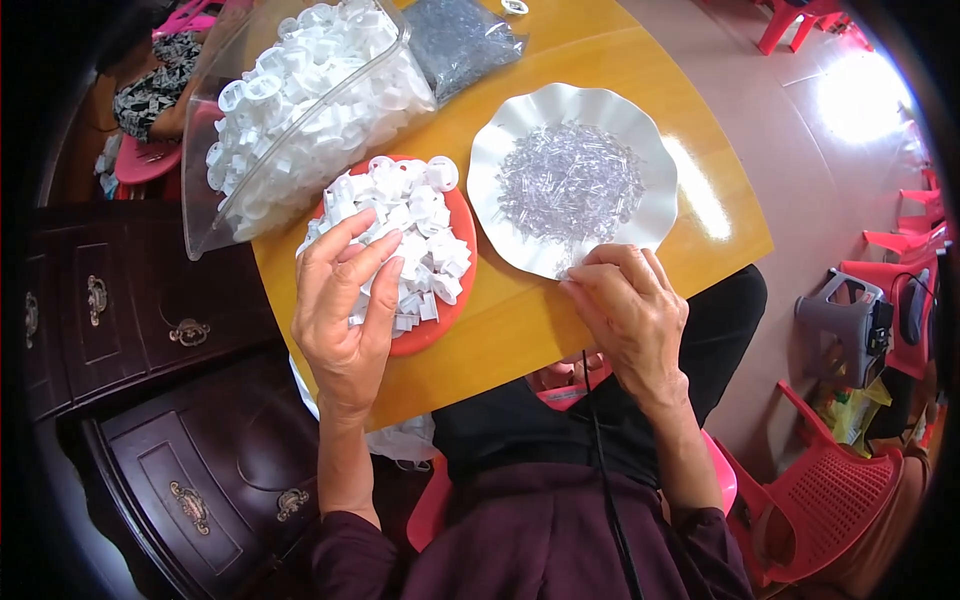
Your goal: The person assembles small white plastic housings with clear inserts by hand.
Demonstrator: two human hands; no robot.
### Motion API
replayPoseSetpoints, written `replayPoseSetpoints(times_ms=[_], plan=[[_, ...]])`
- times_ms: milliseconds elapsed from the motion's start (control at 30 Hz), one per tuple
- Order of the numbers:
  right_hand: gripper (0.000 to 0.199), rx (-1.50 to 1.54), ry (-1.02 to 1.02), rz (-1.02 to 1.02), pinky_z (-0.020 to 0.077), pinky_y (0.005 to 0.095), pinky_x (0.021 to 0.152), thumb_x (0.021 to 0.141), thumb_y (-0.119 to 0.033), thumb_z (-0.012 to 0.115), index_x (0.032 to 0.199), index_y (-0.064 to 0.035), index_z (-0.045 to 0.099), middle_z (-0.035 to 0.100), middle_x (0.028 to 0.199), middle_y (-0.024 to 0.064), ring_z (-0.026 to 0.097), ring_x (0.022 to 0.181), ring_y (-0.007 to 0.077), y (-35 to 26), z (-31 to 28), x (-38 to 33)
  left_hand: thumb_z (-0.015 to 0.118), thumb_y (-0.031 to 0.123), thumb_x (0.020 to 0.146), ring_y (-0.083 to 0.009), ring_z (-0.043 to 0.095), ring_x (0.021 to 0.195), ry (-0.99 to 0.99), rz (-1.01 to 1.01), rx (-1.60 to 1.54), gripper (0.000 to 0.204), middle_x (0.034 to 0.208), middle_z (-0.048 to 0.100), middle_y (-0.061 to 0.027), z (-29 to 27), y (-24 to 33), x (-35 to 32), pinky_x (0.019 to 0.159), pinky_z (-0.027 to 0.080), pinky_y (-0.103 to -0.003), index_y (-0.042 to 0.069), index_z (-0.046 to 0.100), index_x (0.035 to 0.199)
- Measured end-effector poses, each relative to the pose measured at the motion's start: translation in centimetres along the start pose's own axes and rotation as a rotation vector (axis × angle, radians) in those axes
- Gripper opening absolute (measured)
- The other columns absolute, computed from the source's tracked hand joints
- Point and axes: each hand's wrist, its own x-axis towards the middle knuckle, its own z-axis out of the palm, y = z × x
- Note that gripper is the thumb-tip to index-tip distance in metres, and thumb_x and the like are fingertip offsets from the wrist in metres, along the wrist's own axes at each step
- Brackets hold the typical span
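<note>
On the surface (600,60), a bag (290,110) of white caps sits behind a red plate (455,300) and a white dish (530,130). Left hand (345,300), fingers spread wide, rests on the caps (425,230); right hand (630,315) pinches at the dish's clear tubes (570,180), fingers narrow.

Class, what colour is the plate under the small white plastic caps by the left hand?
Red, seen in the head view beneath the white caps.

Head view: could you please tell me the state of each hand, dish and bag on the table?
Left hand: open, fingers resting on the white caps.
Right hand: fingertips pinched at the white dish's near rim.
Red plate: heaped with caps.
White dish: holds clear tubes.
Clear bag: full, lying tilted.
</note>
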Motion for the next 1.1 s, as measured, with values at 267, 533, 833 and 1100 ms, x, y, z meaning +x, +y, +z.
replayPoseSetpoints(times_ms=[267, 533, 833, 1100], plan=[[0.011, 0.053, 0.096, 0.059, 0.0539, 0.0307, 0.065, 0.077, -0.009, 0.077, 0.085, -0.0114, 0.069, 0.064, 0.091, -0.0004, 0.065, 0.080, 0.0195, 0.1, -0.4, 0.6, 0.073, -0.001, 0.083, -0.0235, 0.063, 0.101, -0.017, -0.003, -0.073, 0.025, 0.118, 0.067, -0.0104, 0.9, 1.3, -0.4, 0.082, 0.053, -0.033, 0.007, 0.074, 0.107], [0.008, 1.019, -0.041, 0.597, 0.0459, 0.0201, 0.063, 0.091, -0.009, 0.072, 0.093, -0.0021, 0.071, 0.067, 0.092, 0.0000, 0.057, 0.076, 0.0042, -1.7, -1.3, 0.0, 0.071, -0.003, 0.085, -0.0192, 0.066, 0.092, -0.172, -0.033, -0.352, 0.024, 0.110, 0.067, -0.0105, 2.5, 4.2, -1.6, 0.077, 0.054, -0.028, 0.004, 0.072, 0.109], [0.013, 1.223, -0.242, 0.714, 0.0412, 0.0173, 0.065, 0.094, -0.013, 0.069, 0.096, 0.0002, 0.070, 0.064, 0.089, -0.0017, 0.052, 0.076, 0.0018, -3.3, -1.8, 0.0, 0.068, -0.001, 0.091, -0.0071, 0.060, 0.091, -0.323, -0.603, -0.990, 0.016, 0.099, 0.061, -0.0030, 2.7, 4.9, -3.4, 0.081, 0.049, -0.022, 0.001, 0.065, 0.106], [0.012, 0.978, -0.167, 0.413, 0.0322, 0.0220, 0.053, 0.083, -0.004, 0.077, 0.091, -0.0014, 0.070, 0.064, 0.090, -0.0001, 0.039, 0.059, 0.0034, -3.7, -0.8, -0.6, 0.069, -0.002, 0.088, -0.0060, 0.057, 0.079, -0.279, -0.491, -0.865, 0.006, 0.089, 0.062, -0.0005, 2.5, 4.5, -3.4, 0.071, 0.046, -0.021, 0.002, 0.066, 0.092]])
